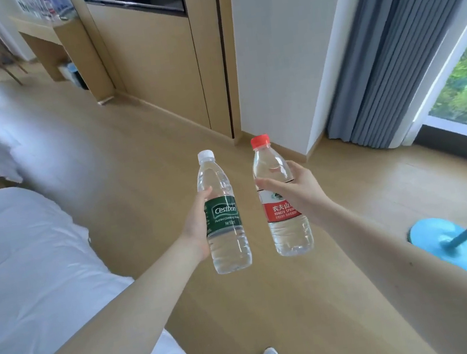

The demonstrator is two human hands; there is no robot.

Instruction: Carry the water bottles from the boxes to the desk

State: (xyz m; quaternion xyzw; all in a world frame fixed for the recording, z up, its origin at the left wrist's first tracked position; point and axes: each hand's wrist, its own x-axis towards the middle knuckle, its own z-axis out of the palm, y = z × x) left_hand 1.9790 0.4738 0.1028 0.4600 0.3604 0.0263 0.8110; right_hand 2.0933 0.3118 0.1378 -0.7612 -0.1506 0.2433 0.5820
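While the left hand (196, 228) grips the green-label bottle (223, 217) and the right hand (298, 194) the red-capped bottle (281, 200), caps up above the floor (133, 161), the carry looks midway; next, both need walking to the far counter (37, 28).

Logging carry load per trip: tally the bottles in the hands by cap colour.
white-cap bottle, in left hand: 1
red-cap bottle, in right hand: 1
Total: 2
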